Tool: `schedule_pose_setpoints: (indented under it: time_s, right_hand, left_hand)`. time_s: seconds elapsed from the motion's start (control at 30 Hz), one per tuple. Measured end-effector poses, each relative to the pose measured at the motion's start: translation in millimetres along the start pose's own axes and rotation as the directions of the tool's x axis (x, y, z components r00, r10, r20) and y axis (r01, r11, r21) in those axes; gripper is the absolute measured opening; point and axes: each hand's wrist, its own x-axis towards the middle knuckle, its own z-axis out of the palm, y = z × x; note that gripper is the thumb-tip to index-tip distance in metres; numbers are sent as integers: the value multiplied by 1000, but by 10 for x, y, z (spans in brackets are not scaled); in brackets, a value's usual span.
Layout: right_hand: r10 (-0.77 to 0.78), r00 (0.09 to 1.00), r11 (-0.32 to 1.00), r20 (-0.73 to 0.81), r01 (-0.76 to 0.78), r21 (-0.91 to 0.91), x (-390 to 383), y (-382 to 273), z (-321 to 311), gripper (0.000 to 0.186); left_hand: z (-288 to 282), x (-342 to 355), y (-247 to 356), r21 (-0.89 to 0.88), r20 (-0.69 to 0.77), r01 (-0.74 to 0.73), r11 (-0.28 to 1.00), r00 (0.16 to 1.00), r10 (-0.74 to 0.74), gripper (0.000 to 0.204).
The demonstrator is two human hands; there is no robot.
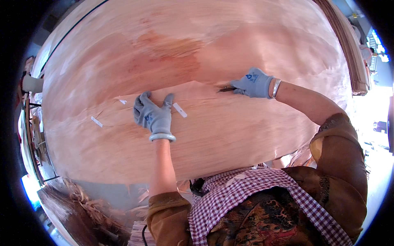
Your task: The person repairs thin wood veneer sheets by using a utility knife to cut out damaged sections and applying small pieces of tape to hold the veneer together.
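Observation:
A large pale pinkish wood veneer sheet (254, 127) fills most of the view, with a torn seam running across its middle. My left hand (152, 114), in a grey glove, rests on the veneer just below the seam, its fingers spread. Short white tape pieces lie near it, one (179, 109) to its right and another (96, 121) to its left. My right hand (250, 84), also gloved, grips a thin dark tool (225, 88) at the right part of the seam; its exact kind is unclear.
A stack of brown sheets (347, 49) stands at the far right. Torn veneer scraps and dark bark-like pieces (86, 213) lie below the near edge at the lower left. A dark metal rack (35, 143) runs along the left side. My checked apron shows at the bottom.

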Motion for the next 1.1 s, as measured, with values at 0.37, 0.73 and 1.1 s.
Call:
schedule_pose_setpoints:
  time_s: [0.37,0.73,1.1]
  right_hand:
    - [-117,951,977,-287,162,140,426,-423,-703,23]
    - [-275,927,958,-256,240,-160,1166,-818,-877,11]
    - [62,985,987,-159,-84,-136,546,-691,-521,13]
  left_hand:
    - [-28,20,-23,-23,-49,31,999,998,-32,64]
    - [-3,82,-97,-49,-27,43,998,999,-44,67]
    - [-49,128,-118,-73,16,53,996,999,-52,67]
